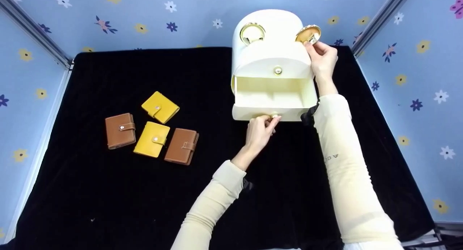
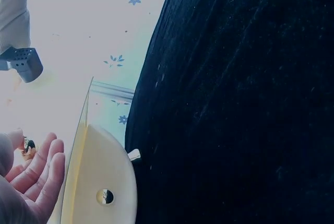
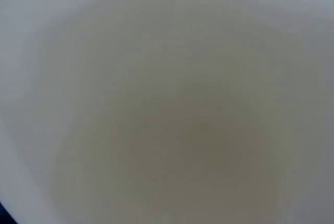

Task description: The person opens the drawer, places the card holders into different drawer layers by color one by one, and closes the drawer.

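Observation:
A white rounded drawer box (image 1: 269,43) stands at the back right, its lower drawer (image 1: 253,114) pulled out with nothing visible inside. My left hand (image 1: 258,130) pinches that drawer's small knob between thumb and finger; the left wrist view shows the same hand (image 2: 36,179) beside a white curved panel (image 2: 112,156) with a round knob. At the box's upper right corner, my right hand (image 1: 323,60) holds a gold-rimmed round ornament (image 1: 308,33) by its lower edge. Only a blurred pale surface (image 3: 177,104) fills the right wrist view.
Two yellow wallets (image 1: 161,107) (image 1: 152,139) and two brown wallets (image 1: 120,130) (image 1: 182,145) with snap straps lie left of the box on black cloth (image 1: 108,192). A second gold-rimmed ring (image 1: 252,25) sits on the box's upper left. Blue flowered walls (image 1: 144,11) surround the table.

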